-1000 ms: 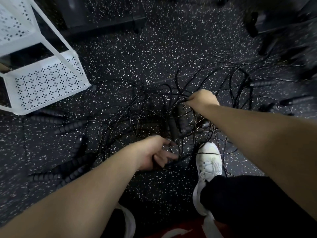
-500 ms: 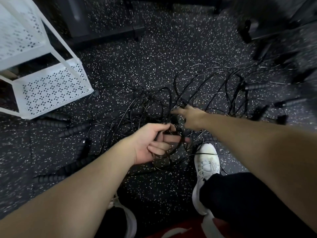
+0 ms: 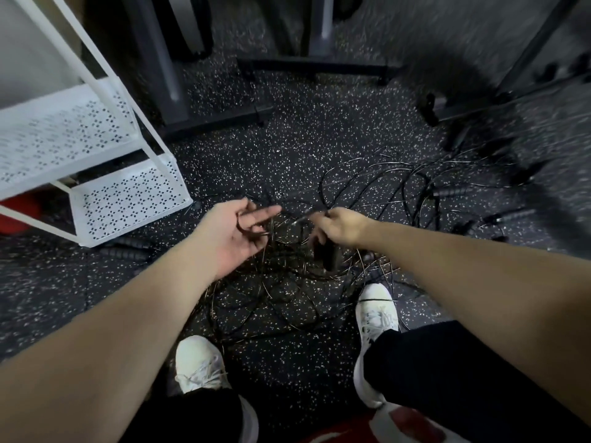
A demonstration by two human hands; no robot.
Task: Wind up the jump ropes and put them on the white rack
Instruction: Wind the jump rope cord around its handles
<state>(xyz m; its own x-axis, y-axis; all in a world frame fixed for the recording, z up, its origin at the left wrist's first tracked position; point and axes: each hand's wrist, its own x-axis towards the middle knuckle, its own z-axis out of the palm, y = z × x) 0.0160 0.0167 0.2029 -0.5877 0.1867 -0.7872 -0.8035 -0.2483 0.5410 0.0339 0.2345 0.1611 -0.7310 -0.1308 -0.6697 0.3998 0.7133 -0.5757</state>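
1. Head view, nearest: two white sneakers, both cut off by black trouser legs; no readable writing anywhere.
2. Left hand lies palm up, fingers loosely curled with black cord looped over them; right hand pinches a cord.
3. Tangled jump ropes sprawl on the speckled floor, count unclear.
4. White rack, two shelves visible, stands at left, cropped.

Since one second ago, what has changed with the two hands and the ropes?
Both hands rose off the floor. The left hand turned palm up, rope loops draped over its fingers. The right hand came closer to the left and now grips black handles, pinching a cord. The rope tangle and white rack stayed put.
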